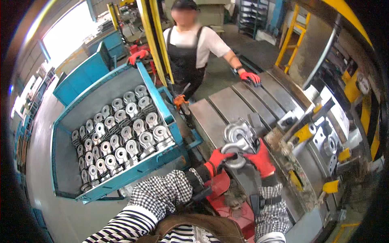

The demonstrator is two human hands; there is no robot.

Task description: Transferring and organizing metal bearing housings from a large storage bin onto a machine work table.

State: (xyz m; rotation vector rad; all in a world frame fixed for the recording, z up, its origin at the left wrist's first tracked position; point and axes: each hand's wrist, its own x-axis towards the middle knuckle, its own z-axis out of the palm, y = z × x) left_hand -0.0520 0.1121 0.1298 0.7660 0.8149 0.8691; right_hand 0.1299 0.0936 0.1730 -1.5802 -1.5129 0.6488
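Both my hands wear red gloves and meet over the near edge of a steel machine table. My left hand (218, 160) is closed on the left side of a grey ring-ended metal forging (235, 163). On the other side, my right hand (261, 158) grips the same forging, its fingers partly hidden by the metal. Just beyond it, several similar ring-ended forgings (240, 130) sit piled together on the slotted steel table (227, 103). Whether the held piece touches that pile, I cannot tell.
On the left stands a blue steel bin (117, 187) holding rows of similar forgings (131, 146). A co-worker (188, 52) in red gloves touches the bin and the table's far side. Dies and clamps with yellow parts (303, 134) line the right. A yellow post (156, 40) rises beyond the bin.
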